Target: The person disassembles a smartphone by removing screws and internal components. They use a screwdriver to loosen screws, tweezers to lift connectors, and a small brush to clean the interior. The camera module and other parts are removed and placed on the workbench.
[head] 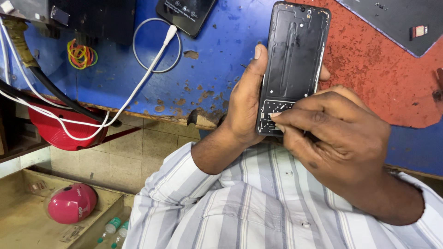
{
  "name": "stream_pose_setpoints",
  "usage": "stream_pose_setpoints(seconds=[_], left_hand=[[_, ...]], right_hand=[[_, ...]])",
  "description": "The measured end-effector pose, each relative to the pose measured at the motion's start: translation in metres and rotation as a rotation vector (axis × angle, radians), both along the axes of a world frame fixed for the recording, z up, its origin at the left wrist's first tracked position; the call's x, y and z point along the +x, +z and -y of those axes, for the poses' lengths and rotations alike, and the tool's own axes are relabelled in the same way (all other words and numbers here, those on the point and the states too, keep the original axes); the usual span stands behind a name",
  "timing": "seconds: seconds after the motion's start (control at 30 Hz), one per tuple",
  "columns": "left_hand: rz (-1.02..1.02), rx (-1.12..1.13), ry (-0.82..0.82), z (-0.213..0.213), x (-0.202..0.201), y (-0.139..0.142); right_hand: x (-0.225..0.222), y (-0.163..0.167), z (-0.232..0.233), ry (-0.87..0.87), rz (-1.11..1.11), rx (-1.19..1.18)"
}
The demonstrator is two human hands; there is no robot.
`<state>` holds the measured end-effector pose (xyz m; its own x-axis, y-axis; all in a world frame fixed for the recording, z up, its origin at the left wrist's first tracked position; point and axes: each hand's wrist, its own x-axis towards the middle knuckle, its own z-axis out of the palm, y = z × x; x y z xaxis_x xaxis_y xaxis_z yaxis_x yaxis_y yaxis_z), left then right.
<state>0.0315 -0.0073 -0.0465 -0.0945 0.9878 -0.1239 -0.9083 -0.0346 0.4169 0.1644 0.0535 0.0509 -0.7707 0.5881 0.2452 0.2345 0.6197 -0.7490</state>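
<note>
Head view: left hand (244, 108) grips stripped black phone frame (294, 64) upright at frame centre, steadying it over blue workbench (115, 87); right hand (337, 133) fingertips pinch at its lower edge, working the small parts there.

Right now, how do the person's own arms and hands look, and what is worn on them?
Both hands are bare: the left hand and right hand show no gloves, rings or watch. Each arm wears a shirt sleeve with grey and white stripes, the cuffs pushed back above the wrists.
</note>
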Motion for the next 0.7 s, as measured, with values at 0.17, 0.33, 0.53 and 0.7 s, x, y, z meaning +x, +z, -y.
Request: stream_pose_setpoints(seconds=[0.17, 0.33, 0.53, 0.7], left_hand=[[0.024, 0.017, 0.001, 0.000, 0.001, -0.003], [0.046, 0.010, -0.008, 0.000, 0.001, -0.002], [0.003, -0.014, 0.003, 0.000, 0.000, 0.001], [-0.051, -0.060, 0.017, 0.002, -0.001, 0.002]], right_hand=[[0.002, -0.003, 0.004, 0.010, 0.005, 0.072], [0.001, -0.004, 0.005, 0.032, -0.013, 0.076], [0.002, -0.008, 0.006, 0.070, -0.017, 0.107], [0.004, -0.014, 0.006, 0.136, -0.026, 0.097]])
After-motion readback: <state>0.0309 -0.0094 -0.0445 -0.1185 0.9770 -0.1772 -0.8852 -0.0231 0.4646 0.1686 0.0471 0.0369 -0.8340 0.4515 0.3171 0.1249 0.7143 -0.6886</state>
